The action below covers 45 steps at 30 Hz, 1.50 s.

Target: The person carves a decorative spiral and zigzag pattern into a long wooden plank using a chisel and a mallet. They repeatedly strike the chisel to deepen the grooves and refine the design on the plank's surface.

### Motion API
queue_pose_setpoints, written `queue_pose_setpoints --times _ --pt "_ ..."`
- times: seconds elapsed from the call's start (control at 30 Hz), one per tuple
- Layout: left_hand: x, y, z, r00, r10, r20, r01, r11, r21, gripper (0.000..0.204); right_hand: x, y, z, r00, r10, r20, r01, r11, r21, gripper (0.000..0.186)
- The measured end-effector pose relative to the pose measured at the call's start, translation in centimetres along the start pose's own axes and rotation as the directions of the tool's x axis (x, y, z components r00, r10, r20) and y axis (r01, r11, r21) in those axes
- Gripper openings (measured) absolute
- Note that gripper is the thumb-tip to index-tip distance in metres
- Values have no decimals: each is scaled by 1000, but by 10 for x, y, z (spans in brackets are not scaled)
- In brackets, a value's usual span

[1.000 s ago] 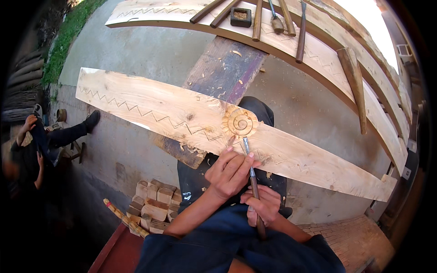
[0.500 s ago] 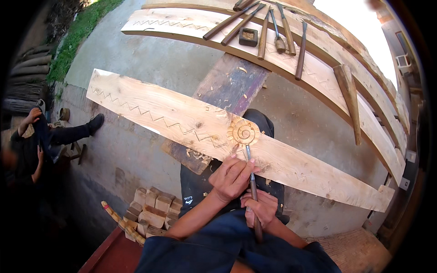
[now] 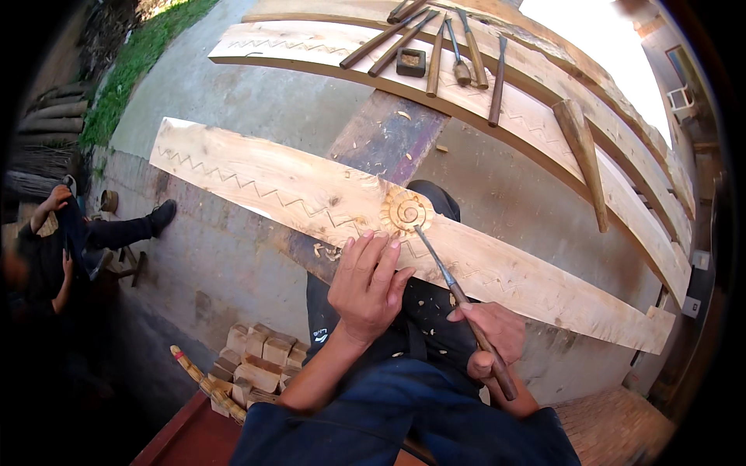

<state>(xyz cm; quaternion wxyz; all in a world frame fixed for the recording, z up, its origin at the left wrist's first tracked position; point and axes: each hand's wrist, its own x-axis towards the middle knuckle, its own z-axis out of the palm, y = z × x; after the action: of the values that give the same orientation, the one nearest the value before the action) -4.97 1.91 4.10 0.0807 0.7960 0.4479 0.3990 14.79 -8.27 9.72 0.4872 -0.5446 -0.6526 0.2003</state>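
Observation:
Across my lap lies a long pale wooden board (image 3: 513,276) with a zigzag line cut along it. A round carved rosette with a spiral (image 3: 406,211) sits near its middle. My right hand (image 3: 497,334) is closed round the brown wooden handle of a chisel (image 3: 457,289), whose metal tip rests at the rosette's lower edge. My left hand (image 3: 369,287) lies on the board's near edge just left of the rosette, fingers stretched out, holding nothing and apart from the chisel.
On another board (image 3: 311,58) at the back lie several chisels (image 3: 435,66), a small dark square box (image 3: 411,62) and a wooden mallet (image 3: 581,159). Cut wood blocks (image 3: 260,365) are piled at the lower left. A seated person (image 3: 78,233) is at the far left.
My left hand has let go of the chisel shaft and moved left onto the board. My right hand has swung the chisel handle to the right, tilting it.

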Motion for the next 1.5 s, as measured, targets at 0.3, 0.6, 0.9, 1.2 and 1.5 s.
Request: queue_pose_setpoints --times 0.3,0.6,0.9,1.2,1.5 --pt "-14 18 4 971 199 130 -99 835 -542 30 90 32 -28 934 225 -277 -190 971 148 83" --pt "-5 0 -2 995 78 58 -63 971 -232 33 256 95 6 961 222 -166 -199 970 142 57" --pt "-11 -1 9 977 133 164 -61 921 -384 40 246 99 13 994 11 -112 -32 981 -192 37" --pt "1 -5 11 980 101 171 -59 971 -233 52 21 10 -1 998 -41 44 55 931 -360 56" --pt "-11 3 16 988 125 91 -98 962 -253 39 -3 -36 23 968 0 250 136 838 -528 49"
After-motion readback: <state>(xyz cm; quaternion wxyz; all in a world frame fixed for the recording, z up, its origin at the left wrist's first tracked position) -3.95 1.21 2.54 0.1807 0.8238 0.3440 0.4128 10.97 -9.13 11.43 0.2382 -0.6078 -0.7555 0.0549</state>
